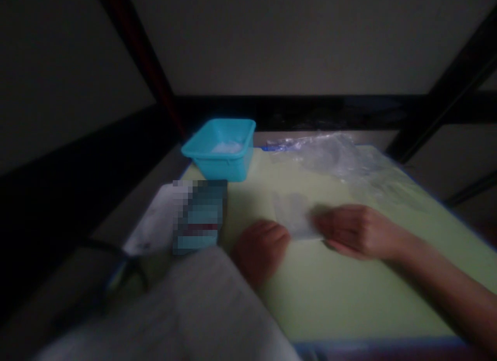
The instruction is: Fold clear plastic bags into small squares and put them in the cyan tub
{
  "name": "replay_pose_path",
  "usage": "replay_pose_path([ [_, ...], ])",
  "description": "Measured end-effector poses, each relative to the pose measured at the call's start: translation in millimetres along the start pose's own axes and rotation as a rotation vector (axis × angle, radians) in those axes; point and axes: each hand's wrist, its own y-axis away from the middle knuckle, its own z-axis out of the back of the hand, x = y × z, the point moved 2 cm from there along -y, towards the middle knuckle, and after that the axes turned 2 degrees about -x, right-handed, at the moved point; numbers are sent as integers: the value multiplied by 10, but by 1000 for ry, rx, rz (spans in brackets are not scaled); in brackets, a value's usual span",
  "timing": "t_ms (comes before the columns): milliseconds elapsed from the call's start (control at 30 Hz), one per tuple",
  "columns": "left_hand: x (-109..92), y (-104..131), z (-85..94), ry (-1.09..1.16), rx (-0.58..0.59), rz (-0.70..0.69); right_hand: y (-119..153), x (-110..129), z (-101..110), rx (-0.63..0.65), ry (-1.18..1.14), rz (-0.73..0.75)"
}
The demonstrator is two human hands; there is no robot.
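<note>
A small translucent plastic bag (294,212) lies flat on the yellow-green tabletop, between my two hands. My left hand (262,252) is closed, its fingers curled at the near left corner of the bag. On the other side, my right hand (351,231) has its fingers pressed together at the bag's right edge. Motion blur softens the fingertips of both hands. A loose grey-white sleeve (209,309) covers my left forearm, while the right forearm is bare.
A turquoise plastic basket (223,169) with something white inside stands at the far left. Crumpled clear plastic (334,156) spreads along the back right. A pixelated teal item (202,218) and a whitish packet (159,221) lie at left. The table (368,304) has a blue edge.
</note>
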Motion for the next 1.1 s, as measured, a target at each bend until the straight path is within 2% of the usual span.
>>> replay_pose_path([
  [367,-14,-1,42,32,-12,-3,-86,13,-191,12,-90,-8],
  [567,-35,3,62,68,-108,-11,-92,10,-213,21,-82,8],
  [700,-12,1,64,134,-166,34,-87,4,-220,13,-110,2],
  [967,104,8,-5,321,-153,36,-72,-13,-210,10,-267,-105],
  [1100,94,-25,46,429,-78,170,-48,-15,-192,6,-326,-198],
])
